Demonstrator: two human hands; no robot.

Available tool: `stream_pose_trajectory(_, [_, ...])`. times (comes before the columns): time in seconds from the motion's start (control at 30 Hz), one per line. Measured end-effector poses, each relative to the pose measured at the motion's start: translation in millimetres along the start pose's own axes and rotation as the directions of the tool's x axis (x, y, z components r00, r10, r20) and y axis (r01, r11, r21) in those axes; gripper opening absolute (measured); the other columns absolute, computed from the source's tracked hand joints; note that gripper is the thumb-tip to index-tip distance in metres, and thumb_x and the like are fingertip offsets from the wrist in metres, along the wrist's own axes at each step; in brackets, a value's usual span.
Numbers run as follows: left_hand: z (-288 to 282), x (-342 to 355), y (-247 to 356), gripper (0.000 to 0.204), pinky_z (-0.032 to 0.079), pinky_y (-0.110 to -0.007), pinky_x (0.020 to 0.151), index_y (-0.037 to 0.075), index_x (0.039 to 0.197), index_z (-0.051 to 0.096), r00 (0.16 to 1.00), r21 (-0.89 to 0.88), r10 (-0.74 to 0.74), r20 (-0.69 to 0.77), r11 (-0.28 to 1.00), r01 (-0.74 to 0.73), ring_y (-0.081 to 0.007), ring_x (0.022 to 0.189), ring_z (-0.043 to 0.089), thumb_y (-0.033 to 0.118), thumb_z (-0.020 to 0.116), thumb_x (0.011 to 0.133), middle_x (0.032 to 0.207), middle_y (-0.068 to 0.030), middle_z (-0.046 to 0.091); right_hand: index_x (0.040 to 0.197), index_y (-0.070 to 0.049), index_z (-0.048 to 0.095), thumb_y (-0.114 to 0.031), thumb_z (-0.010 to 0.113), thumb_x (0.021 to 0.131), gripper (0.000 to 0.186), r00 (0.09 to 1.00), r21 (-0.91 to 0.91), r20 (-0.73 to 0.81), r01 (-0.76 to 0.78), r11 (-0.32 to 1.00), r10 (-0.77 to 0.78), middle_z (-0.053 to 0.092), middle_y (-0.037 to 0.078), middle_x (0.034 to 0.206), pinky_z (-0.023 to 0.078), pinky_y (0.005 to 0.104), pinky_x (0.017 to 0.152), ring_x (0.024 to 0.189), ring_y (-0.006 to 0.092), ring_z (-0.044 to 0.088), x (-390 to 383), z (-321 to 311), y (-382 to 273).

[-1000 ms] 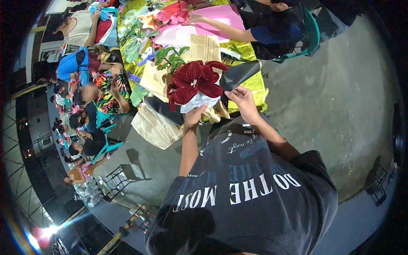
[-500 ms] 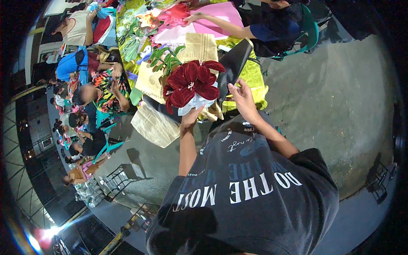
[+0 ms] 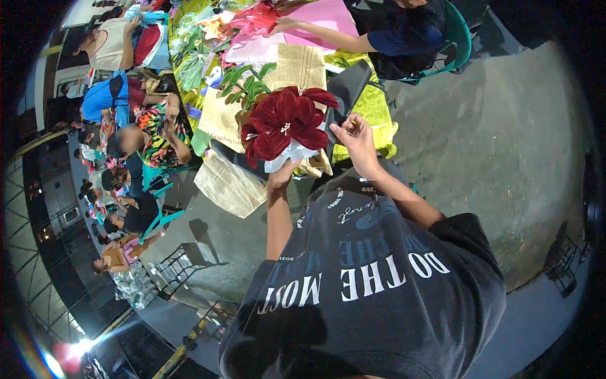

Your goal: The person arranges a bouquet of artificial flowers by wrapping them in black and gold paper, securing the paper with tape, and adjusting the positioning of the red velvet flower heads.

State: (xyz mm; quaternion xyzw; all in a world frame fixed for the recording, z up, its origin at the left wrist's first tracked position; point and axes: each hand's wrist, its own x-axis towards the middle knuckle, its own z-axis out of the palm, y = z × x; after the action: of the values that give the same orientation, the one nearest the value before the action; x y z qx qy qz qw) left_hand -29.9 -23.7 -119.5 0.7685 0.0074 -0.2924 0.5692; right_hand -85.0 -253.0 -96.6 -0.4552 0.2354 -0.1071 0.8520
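A bouquet of dark red fuzzy flowers (image 3: 284, 123) with pale stamens stands over the table's near end, white wrapping (image 3: 287, 156) gathered under its blooms. My left hand (image 3: 283, 175) is closed round its base from below; the bouquet hides most of the fingers. Just right of the blooms, my right hand (image 3: 358, 144) has its fingers curled in toward the thumb. Whether something small is between them, I cannot make out. Black wrapping paper (image 3: 347, 88) lies right beside it. Printed newspaper-style wrapping (image 3: 297, 66) and green fuzzy leaves (image 3: 249, 82) rise behind the flowers.
A yellow-covered table (image 3: 382, 129) holds pink sheets (image 3: 325, 22), a red bundle (image 3: 252, 20) and pale wrapped flowers. Across it, a person in dark clothes (image 3: 404, 44) sits on a green chair (image 3: 459, 38), reaching in. Several people sit along the left. A cream paper sheet (image 3: 230, 188) overhangs the near edge.
My right hand has drawn back slightly from the black paper's edge, and its fingers have curled inward. My left hand and the bouquet have hardly moved.
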Motion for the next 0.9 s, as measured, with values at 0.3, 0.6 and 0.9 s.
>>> stream_pose_trajectory(0.3, [-3.1, -2.5, 4.0, 0.058, 0.037, -0.043, 0.109, 0.005, 0.136, 0.050, 0.991, -0.011, 0.118, 0.067, 0.993, -0.117, -0.0255, 0.126, 0.052, 0.001, 0.069, 0.082, 0.133, -0.0119, 0.057, 0.079, -0.010, 0.045, -0.001, 0.072, 0.086, 0.030, 1.000, 0.088, 0.005, 0.018, 0.996, -0.018, 0.045, -0.007, 0.074, 0.039, 0.0195, 0.063, 0.069, 0.0020, 0.043, -6.1, -2.9, 8.2])
stream_pose_trajectory(0.6, [-2.1, -0.3, 7.2, 0.056, 0.037, -0.043, 0.110, 0.005, 0.138, 0.048, 0.942, -0.023, 0.312, 0.128, 0.950, -0.311, -0.0259, 0.127, 0.051, 0.001, 0.065, 0.085, 0.134, -0.0128, 0.056, 0.079, -0.006, 0.049, 0.000, 0.072, 0.085, 0.025, 1.000, 0.001, 0.015, 0.016, 1.000, -0.016, 0.052, -0.004, 0.082, 0.043, 0.0204, 0.068, 0.075, 0.0039, 0.050, -12.9, 11.6, -14.1])
stream_pose_trajectory(0.9, [-3.9, -4.4, 7.9, 0.055, 0.036, -0.043, 0.110, 0.005, 0.140, 0.045, 0.901, -0.021, 0.410, 0.139, 0.911, -0.411, -0.0263, 0.128, 0.051, 0.000, 0.061, 0.087, 0.135, -0.0137, 0.056, 0.084, -0.006, 0.047, 0.003, 0.078, 0.078, 0.032, 0.997, 0.022, -0.006, 0.082, 0.996, -0.081, 0.055, -0.001, 0.081, 0.046, 0.0226, 0.072, 0.076, 0.0064, 0.052, -7.6, 4.6, 17.2])
